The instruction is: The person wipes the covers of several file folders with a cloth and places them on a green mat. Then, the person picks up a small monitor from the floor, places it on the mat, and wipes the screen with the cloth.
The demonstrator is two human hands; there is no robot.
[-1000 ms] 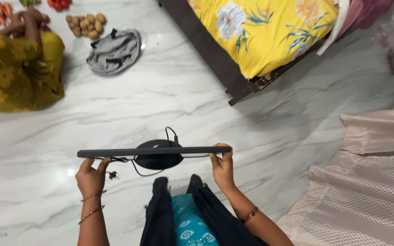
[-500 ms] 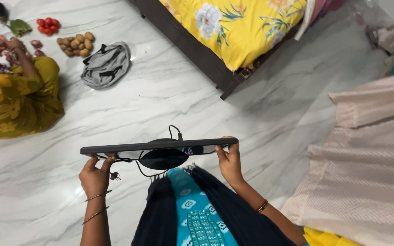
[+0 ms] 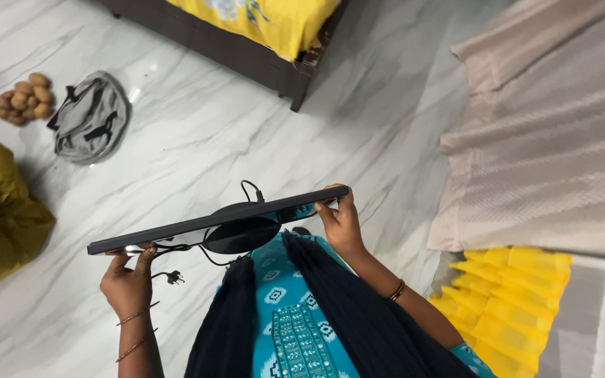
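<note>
Grip, left: my left hand (image 3: pixel 129 280) closes on the near-left end of the flat black monitor (image 3: pixel 218 218), fingers curled up over its edge, thumb side hidden under the panel.
Grip, right: my right hand (image 3: pixel 341 222) clamps the far-right end, fingers wrapped over the top edge; I cannot tell how much of the palm bears on the back.
Where the thing is: I hold the monitor flat and edge-on in front of my body, above the marble floor (image 3: pixel 197 133), tilted slightly so the right end sits higher than the left.
Stand: a round black base (image 3: pixel 241 234) hangs beneath the middle of the panel.
Cable: a black cord (image 3: pixel 250 187) loops up behind the panel, and its plug (image 3: pixel 174 278) dangles free just beside my left wrist.
Risk, slip: I judge both holds to be fingertip holds at the ends only, so the smooth panel could slide out and hit the hard floor.
Risk, cable: the loose plug could swing and catch on my dark scarf (image 3: pixel 232 322).
Nearby: a bed (image 3: pixel 274 66) stands ahead, a grey bag (image 3: pixel 91 119) and potatoes (image 3: pixel 21 98) lie to the left, well apart from me.
</note>
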